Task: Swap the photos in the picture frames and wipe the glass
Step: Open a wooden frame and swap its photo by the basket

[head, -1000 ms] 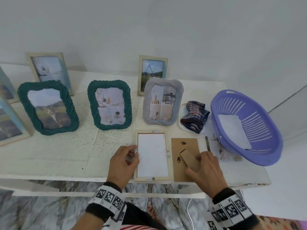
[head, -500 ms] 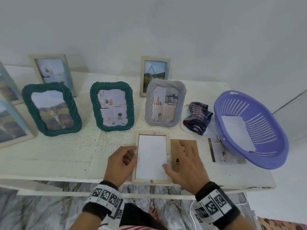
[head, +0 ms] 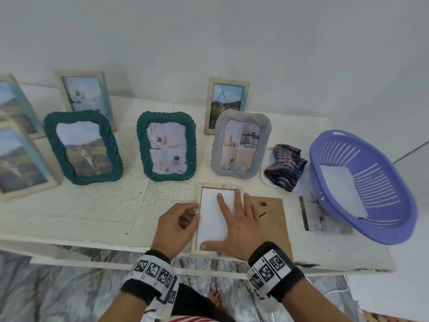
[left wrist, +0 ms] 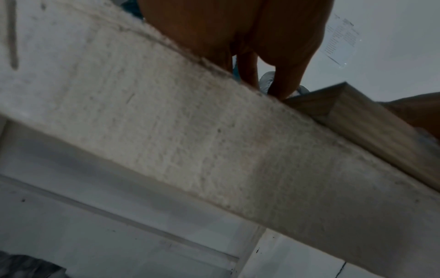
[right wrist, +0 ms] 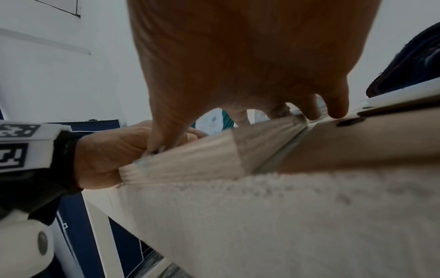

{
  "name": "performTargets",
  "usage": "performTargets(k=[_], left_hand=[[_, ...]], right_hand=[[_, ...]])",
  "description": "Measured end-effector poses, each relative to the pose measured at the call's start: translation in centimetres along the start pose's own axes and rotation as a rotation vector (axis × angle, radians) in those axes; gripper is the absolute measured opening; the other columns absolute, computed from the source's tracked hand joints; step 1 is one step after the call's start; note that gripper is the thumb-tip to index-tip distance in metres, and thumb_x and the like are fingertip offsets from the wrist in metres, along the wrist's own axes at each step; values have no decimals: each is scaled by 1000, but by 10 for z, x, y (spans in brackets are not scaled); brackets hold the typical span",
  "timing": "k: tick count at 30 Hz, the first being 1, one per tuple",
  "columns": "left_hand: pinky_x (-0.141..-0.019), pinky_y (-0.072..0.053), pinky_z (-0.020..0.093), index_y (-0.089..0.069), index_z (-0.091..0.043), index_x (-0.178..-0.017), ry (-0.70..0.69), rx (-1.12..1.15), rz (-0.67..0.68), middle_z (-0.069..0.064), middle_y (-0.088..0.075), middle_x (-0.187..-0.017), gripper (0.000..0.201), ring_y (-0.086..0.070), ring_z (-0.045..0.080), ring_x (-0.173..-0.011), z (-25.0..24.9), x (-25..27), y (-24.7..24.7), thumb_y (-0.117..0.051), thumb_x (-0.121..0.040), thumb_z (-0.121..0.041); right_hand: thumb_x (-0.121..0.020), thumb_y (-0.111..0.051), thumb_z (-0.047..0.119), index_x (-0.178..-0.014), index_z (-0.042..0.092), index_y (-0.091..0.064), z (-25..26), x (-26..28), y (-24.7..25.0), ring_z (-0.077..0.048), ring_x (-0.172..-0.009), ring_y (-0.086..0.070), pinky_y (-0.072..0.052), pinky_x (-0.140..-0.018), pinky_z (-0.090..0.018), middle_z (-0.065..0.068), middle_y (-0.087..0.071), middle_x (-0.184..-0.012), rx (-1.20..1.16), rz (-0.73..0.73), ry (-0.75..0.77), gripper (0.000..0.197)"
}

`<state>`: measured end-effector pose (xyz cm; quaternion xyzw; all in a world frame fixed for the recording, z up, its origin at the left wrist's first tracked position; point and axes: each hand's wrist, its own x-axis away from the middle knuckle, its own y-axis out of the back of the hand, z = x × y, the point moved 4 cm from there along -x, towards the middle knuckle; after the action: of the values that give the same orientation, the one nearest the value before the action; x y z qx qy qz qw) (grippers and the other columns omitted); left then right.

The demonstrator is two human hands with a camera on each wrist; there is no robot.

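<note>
We have the wooden frame (head: 218, 219) face-down at the table (head: 69, 214) edge, backing board (head: 269, 219) off beside it. Right hand (head: 239, 221) flat on white photo back (head: 212, 219); left hand (head: 174, 226) curled at frame's side. Cloth (head: 284, 169) untouched; refit, wipe left.

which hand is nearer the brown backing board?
Right. The right hand lies on the open frame, its edge at the backing board; the left hand is across the frame.

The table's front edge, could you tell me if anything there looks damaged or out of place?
Yes: the table edge is chipped and cracked near its right end, below the purple basket. The wooden frame and brown backing board slightly overhang the edge.
</note>
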<state>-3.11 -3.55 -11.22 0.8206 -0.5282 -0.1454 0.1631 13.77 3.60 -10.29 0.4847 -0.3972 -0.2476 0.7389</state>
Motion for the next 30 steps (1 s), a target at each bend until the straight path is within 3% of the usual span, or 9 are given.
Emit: performTargets(k=[3, 8, 13, 16, 19, 21, 23, 26, 30], left_hand=[[-68, -50, 14, -71, -23, -105, -9, -3, 5, -9, -65, -89, 25, -62, 8, -79, -1, 0, 0, -73, -85, -10], [-68, -51, 14, -70, -25, -106, -12, -3, 11, -9, -65, -89, 25, -62, 9, -80, -1, -1, 1, -73, -85, -11], [-69, -52, 16, -70, -27, -106, -29, -15, 14, -10, -65, -89, 25, -62, 9, -81, -2, -1, 1, -74, -85, -14], [-68, -51, 15, -69, -28, -107, -30, -15, 21, -10, -65, -89, 26, -62, 9, -81, -1, -1, 1, -73, -85, -13], [-68, -51, 15, -69, -26, -108, -47, -20, 28, -10, -64, -92, 26, -62, 9, -80, -2, 0, 2, -73, -86, -14], [-70, -51, 16, -68, -25, -109, -53, -22, 48, -10, -63, -97, 25, -62, 7, -83, -1, -2, 0, -68, -85, -21], [-73, -50, 15, -68, -23, -108, -46, -38, 75, -8, -59, -103, 27, -60, 4, -89, -2, -3, -2, -60, -82, -28], [-84, -43, 10, -69, -21, -102, -41, 12, 99, -5, -56, -114, 34, -55, 1, -106, -7, -4, -3, -51, -79, -37], [-94, -42, 24, -70, -21, -89, -27, 99, 106, -8, -57, -115, 28, -52, 11, -115, -19, -4, -2, -50, -79, -38]], right_hand=[[-46, -27, 100, -149, 29, 23, 2, -2, 1, -42, -143, 22, 3, -117, -54, -20, 29, -155, 1, 37, -12, 135], [-61, -56, 87, -149, 26, 26, 8, -2, 9, -44, -142, 21, 3, -117, -54, -22, 26, -155, -39, 89, -34, 134], [-67, -61, 79, -151, 28, 20, 11, 3, 15, -43, -145, 12, -3, -118, -51, -18, 13, -159, -75, 46, -46, 127], [-64, -61, 80, -152, 32, 12, 8, 6, 15, -38, -145, -7, -11, -118, -48, -12, -9, -159, -77, -72, -48, 123], [-63, -63, 76, -153, 33, -1, 6, 7, 21, -36, -131, -31, -28, -112, -48, -9, -32, -146, -97, -219, -58, 118], [-63, -70, 67, -151, 31, -12, 8, 10, 25, -35, -120, -41, -39, -103, -48, -9, -40, -139, -136, -324, -16, 112], [-69, -75, 55, -150, 34, -13, 10, 11, 27, -33, -124, -37, -41, -104, -44, -9, -31, -144, -245, -344, 37, 104], [-83, -70, 35, -151, 38, -13, 9, 14, 29, -21, -142, -15, -22, -113, -28, -1, -7, -156, -486, -273, 87, 88], [-89, -62, 25, -145, 51, -11, 7, 23, 41, -6, -147, 0, -12, -110, -20, 5, 3, -162, -649, -292, 158, 80]])
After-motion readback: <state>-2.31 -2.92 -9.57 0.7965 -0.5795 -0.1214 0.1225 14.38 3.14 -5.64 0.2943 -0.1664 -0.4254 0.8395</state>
